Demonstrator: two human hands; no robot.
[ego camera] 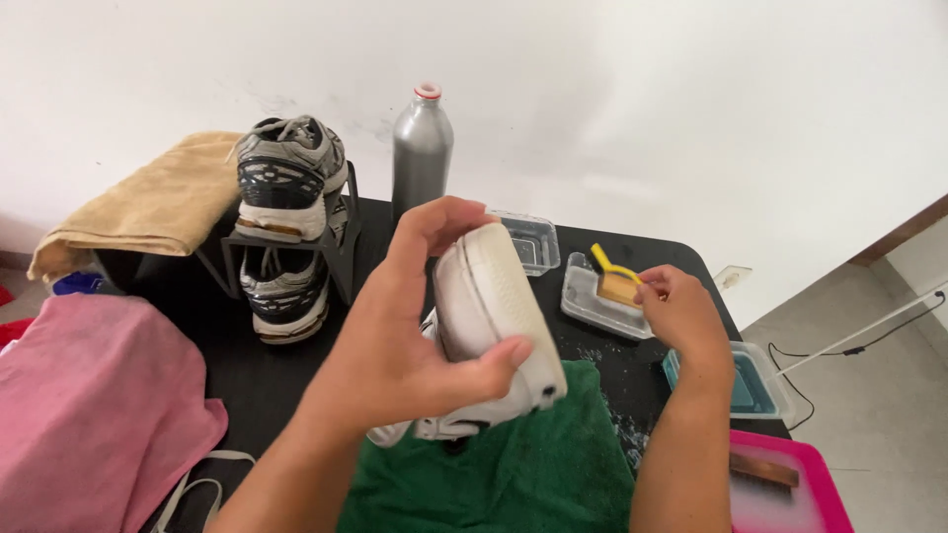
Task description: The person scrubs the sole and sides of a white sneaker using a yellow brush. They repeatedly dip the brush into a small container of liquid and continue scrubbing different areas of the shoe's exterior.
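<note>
My left hand (405,326) grips a white sneaker (494,316), held on its side with the pale sole facing me, above a green towel (523,464). Out to the right, my right hand (681,311) holds a small brush with a yellow handle (614,271). The brush sits in a shallow clear tray (592,306) on the black table (257,375).
A grey pair of running shoes (286,188) is stacked on a black shoe rack. Behind stand a silver bottle (422,148) and a clear tub (531,240). A tan towel (158,202) and pink cloth (89,395) lie left; a tub of blue liquid (755,385) and pink tray (790,489) sit right.
</note>
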